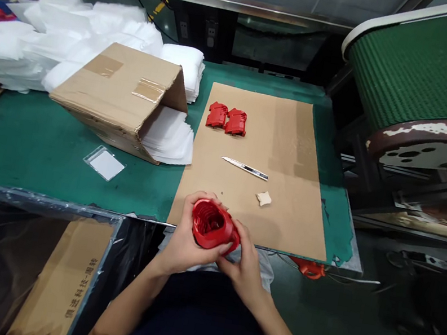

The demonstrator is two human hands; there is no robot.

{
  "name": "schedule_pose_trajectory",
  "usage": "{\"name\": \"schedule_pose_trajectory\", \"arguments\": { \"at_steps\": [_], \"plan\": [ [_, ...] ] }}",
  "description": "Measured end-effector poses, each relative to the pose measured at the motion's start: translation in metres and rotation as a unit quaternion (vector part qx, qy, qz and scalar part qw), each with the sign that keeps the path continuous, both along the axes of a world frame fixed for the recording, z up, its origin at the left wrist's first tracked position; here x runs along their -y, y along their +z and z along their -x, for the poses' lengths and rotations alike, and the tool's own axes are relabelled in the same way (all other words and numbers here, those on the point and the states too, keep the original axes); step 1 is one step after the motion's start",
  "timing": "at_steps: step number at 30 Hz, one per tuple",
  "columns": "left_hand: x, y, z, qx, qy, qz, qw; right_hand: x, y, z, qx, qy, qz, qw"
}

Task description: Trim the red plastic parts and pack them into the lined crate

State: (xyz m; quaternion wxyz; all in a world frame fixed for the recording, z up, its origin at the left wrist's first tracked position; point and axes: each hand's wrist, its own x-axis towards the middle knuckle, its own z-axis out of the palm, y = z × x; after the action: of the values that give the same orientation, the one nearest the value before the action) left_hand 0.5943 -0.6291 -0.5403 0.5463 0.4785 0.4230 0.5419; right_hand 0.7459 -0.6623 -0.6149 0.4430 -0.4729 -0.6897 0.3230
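Both hands hold one hollow red plastic housing (210,227) just over the front edge of the table. My left hand (183,241) wraps its left side, with the thumb across the front. On the right side, my right hand (244,262) has its fingers closed round the part. The ribbed inside of the housing faces up toward me. Beyond it on the brown paper lie two red plastic parts (227,119) side by side, a slim craft knife (244,167) and a small crumpled beige scrap (263,198).
An open cardboard box (120,93) on its side holds white foam sheets (170,138), with more white foam bags (78,34) behind. A clear card sleeve (105,163) lies left. A lined crate (50,204) stands front left; a green conveyor (433,65) is at right.
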Motion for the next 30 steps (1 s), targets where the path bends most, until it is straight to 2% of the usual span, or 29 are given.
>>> {"name": "schedule_pose_trajectory", "arguments": {
  "at_steps": [4, 7, 10, 13, 15, 17, 18, 19, 21, 23, 25, 27, 30],
  "plan": [
    [-0.009, -0.035, 0.022, -0.049, 0.021, 0.089, 0.995, -0.019, -0.012, -0.004, 0.094, -0.045, -0.075, 0.992],
    [-0.02, -0.059, 0.037, -0.153, 0.096, 0.094, 0.979, -0.031, -0.017, -0.006, 0.19, -0.1, -0.107, 0.971],
    [-0.038, -0.066, 0.033, -0.317, 0.161, -0.03, 0.934, -0.038, -0.017, -0.001, 0.255, -0.133, -0.11, 0.951],
    [-0.06, -0.063, 0.015, -0.441, 0.145, -0.205, 0.862, -0.052, -0.014, -0.005, 0.282, -0.108, -0.086, 0.949],
    [-0.073, -0.064, 0.004, -0.47, 0.136, -0.271, 0.829, -0.069, -0.013, -0.018, 0.312, -0.165, -0.052, 0.934],
    [-0.082, -0.069, -0.002, -0.467, 0.146, -0.301, 0.819, -0.084, -0.014, -0.034, 0.363, -0.241, -0.023, 0.9],
    [-0.084, -0.071, -0.003, -0.458, 0.153, -0.308, 0.82, -0.09, -0.014, -0.041, 0.388, -0.252, -0.01, 0.886],
    [-0.085, -0.074, -0.003, -0.448, 0.158, -0.313, 0.822, -0.093, -0.015, -0.046, 0.406, -0.24, 0.007, 0.882],
    [-0.086, -0.077, -0.001, -0.429, 0.163, -0.319, 0.829, -0.095, -0.013, -0.047, 0.396, -0.173, 0.066, 0.9],
    [-0.085, -0.078, 0.0, -0.413, 0.163, -0.325, 0.835, -0.094, -0.008, -0.039, 0.337, -0.095, 0.145, 0.926],
    [-0.085, -0.078, -0.001, -0.41, 0.169, -0.332, 0.833, -0.095, 0.001, -0.026, 0.276, -0.021, 0.19, 0.942],
    [-0.086, -0.079, -0.002, -0.416, 0.176, -0.331, 0.829, -0.099, 0.009, -0.015, 0.266, 0.03, 0.205, 0.941],
    [-0.086, -0.08, -0.005, -0.423, 0.177, -0.31, 0.833, -0.103, 0.014, -0.01, 0.304, 0.07, 0.23, 0.922]
  ]
}}
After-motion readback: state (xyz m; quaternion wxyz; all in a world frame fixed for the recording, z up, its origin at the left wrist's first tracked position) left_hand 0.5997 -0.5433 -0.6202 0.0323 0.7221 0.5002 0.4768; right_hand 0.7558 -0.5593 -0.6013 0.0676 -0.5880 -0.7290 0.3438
